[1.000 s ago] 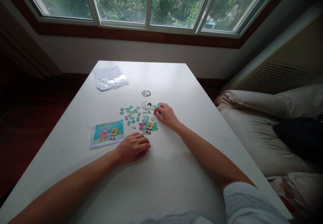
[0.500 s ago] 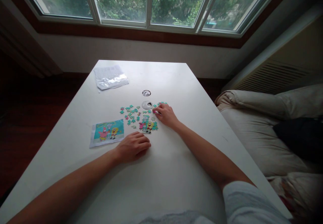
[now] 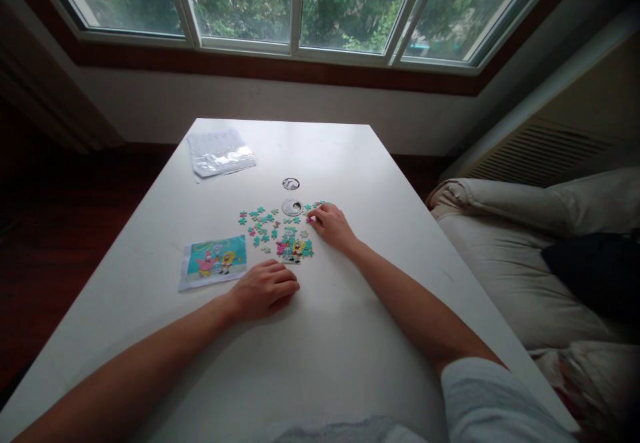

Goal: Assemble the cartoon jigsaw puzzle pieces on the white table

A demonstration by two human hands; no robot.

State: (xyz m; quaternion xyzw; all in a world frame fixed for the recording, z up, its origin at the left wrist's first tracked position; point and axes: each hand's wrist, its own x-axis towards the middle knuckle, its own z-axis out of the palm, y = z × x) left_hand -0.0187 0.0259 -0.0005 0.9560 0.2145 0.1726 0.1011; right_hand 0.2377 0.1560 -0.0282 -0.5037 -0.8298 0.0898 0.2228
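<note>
Small teal and pink puzzle pieces [image 3: 263, 224] lie scattered on the white table [image 3: 320, 336]. A partly joined cluster [image 3: 296, 250] with cartoon figures sits just in front of them. My right hand [image 3: 333, 226] rests at the right edge of the scatter, its fingertips pinched on a small pink piece. My left hand [image 3: 263, 290] lies on the table with its fingers curled under, just in front of the cluster and next to the cartoon reference picture [image 3: 214, 261]. It holds nothing that I can see.
A clear plastic bag over a printed sheet [image 3: 220, 152] lies at the far left of the table. Two small round lids [image 3: 291, 195] sit beyond the pieces. A cushioned sofa [image 3: 540, 256] runs along the table's right side, and windows fill the far wall.
My right hand's fingertips have shifted slightly among the pieces at the right of the scatter. My left hand has stayed put.
</note>
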